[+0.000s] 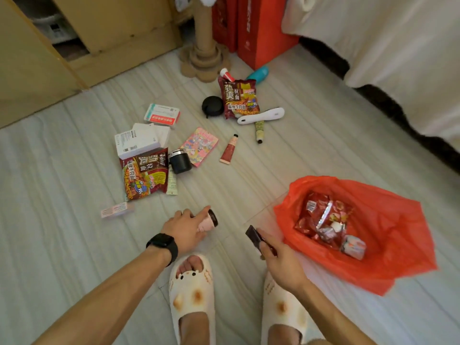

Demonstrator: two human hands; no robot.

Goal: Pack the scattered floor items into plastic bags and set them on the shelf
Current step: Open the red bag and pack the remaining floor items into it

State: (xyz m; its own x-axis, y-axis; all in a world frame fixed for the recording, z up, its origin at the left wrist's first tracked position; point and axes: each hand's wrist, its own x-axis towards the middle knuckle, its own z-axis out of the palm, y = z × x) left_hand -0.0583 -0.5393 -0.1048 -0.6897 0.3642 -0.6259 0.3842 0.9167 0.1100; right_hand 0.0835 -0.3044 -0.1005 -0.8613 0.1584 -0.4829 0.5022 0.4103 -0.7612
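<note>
Pale tiled floor point(74, 245) mostly littered (white cardboard boxes point(139, 143), dark-red noodle packet point(144, 175), more unpacked), left hand point(185, 230) fingers curled round pink dark-capped bottle point(207, 221), flat dark packet point(254, 236) pinched in right hand point(281, 260), red plastic bag point(398, 220) lying open on the floor holding few packets: early, I'd say, shelving not started.

A home bedroom: bed point(398, 58), wooden wardrobe point(119, 33).

Red boxes point(263, 28) stand beside a cardboard post point(202, 33).
</note>
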